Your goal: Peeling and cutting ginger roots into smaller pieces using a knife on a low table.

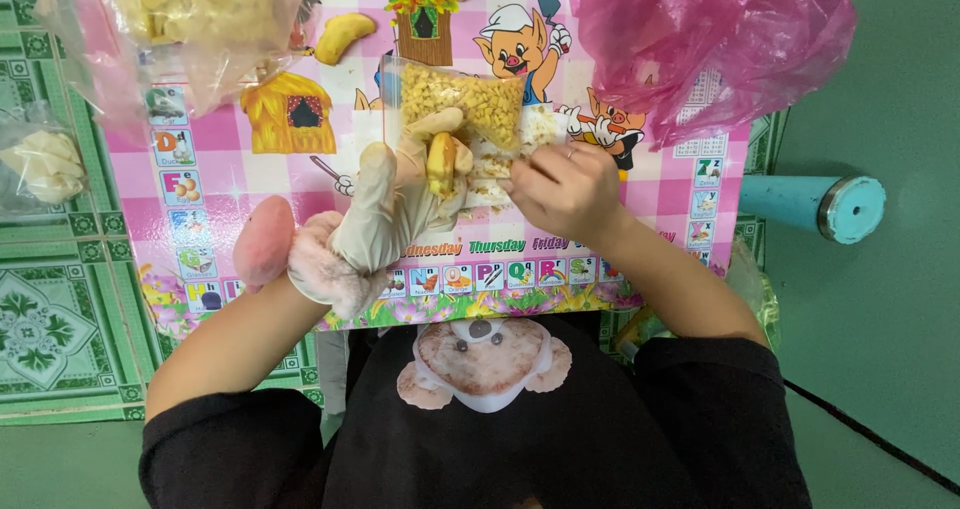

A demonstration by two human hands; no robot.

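We hold a small clear bag (470, 104) of yellow crumbs up over the pink surface (300, 184), the kids' table with cartoon pigs and letters on it. Our left hand (385, 209) wears a thin pale glove, so the food stays clean. Its fingers pinch a little yellow, banana-shaped snack (440, 161) right at the lower edge of the bag. Our right hand (562, 187) is bare, and its fingers curl tight on the other side of the bag, which keeps the bag steady. One more yellow snack (344, 37) lies alone on the surface near the far edge. A big clear bag of pale snacks (190, 14) sits at the far left corner, and a crumpled pink plastic bag (715, 39) sits at the far right. A blue pipe (815, 204) sticks out past the surface on the right.
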